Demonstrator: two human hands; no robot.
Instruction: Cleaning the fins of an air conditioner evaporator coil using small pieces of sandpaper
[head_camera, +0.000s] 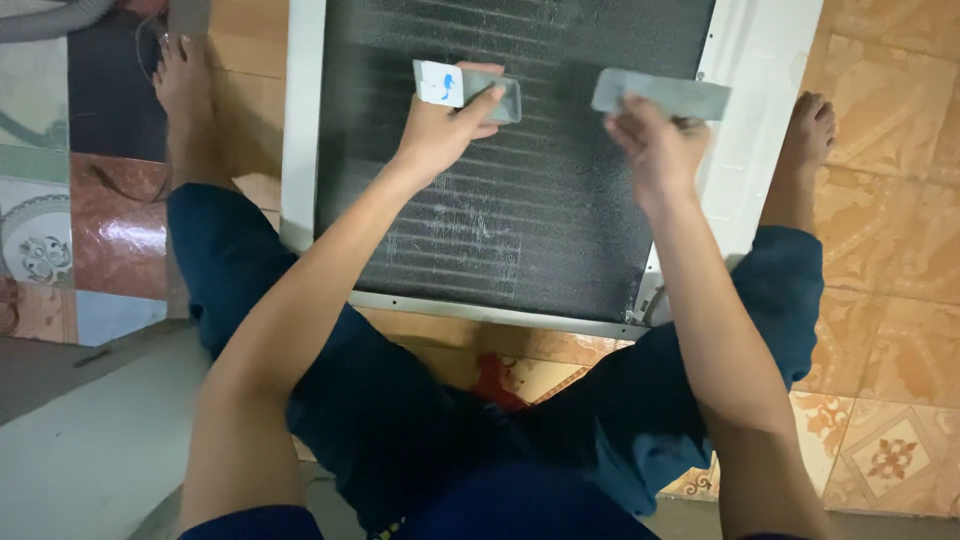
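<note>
A dark finned coil panel in a white frame lies flat on the floor between my legs. My left hand grips a flat grey comb-like tool with a white and blue label, pressed on the fins near the panel's top. My right hand holds a second flat grey tool against the fins at the upper right. A patch of the fins below the hands looks scratched and whitish.
My bare feet rest on either side of the panel, the other one on orange patterned tiles. Mixed coloured tiles lie at the left, a grey concrete step at lower left, a grey hose at top left.
</note>
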